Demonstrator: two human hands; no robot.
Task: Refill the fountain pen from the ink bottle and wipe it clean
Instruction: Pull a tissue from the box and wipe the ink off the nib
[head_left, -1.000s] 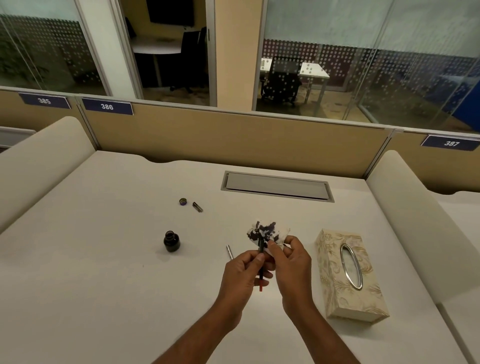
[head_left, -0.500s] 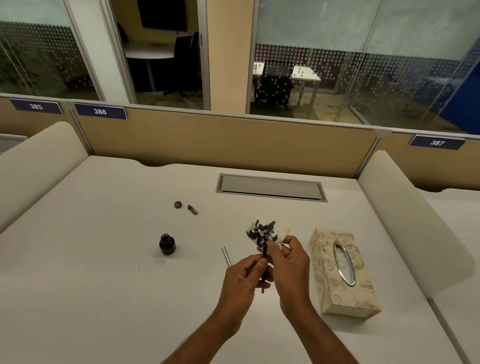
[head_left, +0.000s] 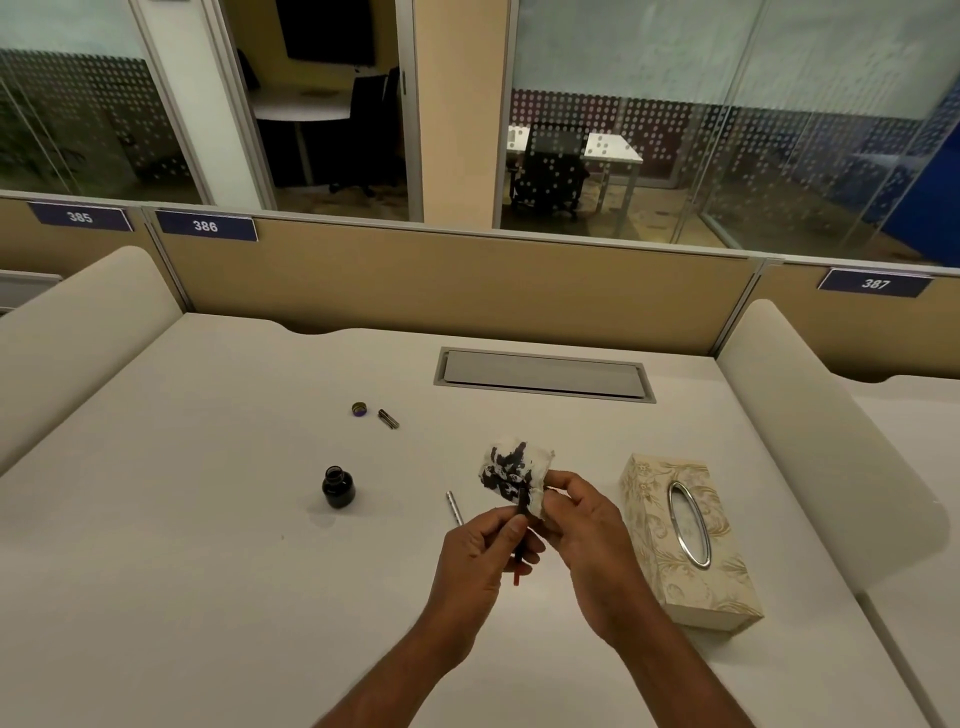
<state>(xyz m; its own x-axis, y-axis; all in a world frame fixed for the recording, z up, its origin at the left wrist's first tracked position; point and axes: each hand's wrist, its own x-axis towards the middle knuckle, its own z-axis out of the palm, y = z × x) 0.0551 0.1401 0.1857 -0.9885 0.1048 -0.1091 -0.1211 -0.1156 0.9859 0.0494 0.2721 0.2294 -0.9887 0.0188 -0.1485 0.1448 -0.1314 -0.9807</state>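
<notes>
My left hand (head_left: 480, 558) pinches a thin dark pen section (head_left: 519, 545) with a red lower end, held upright above the desk. My right hand (head_left: 584, 530) holds a white tissue (head_left: 511, 470) heavily blotched with dark ink, pressed around the pen's upper end, so the nib is hidden. An open dark ink bottle (head_left: 337, 487) stands on the desk to the left of my hands. Its cap (head_left: 359, 409) and a small dark pen part (head_left: 388, 419) lie farther back. A silver pen barrel (head_left: 454, 507) lies just left of my left hand.
A patterned tissue box (head_left: 685, 535) with an oval metal-rimmed opening sits to the right of my hands. A grey cable hatch (head_left: 543, 374) is set in the white desk (head_left: 182, 519) near the back partition. Curved side dividers rise at both desk ends.
The camera view shifted slightly. My hands stay together with the tissue around the pen tip, with only small movements of the fingers.
</notes>
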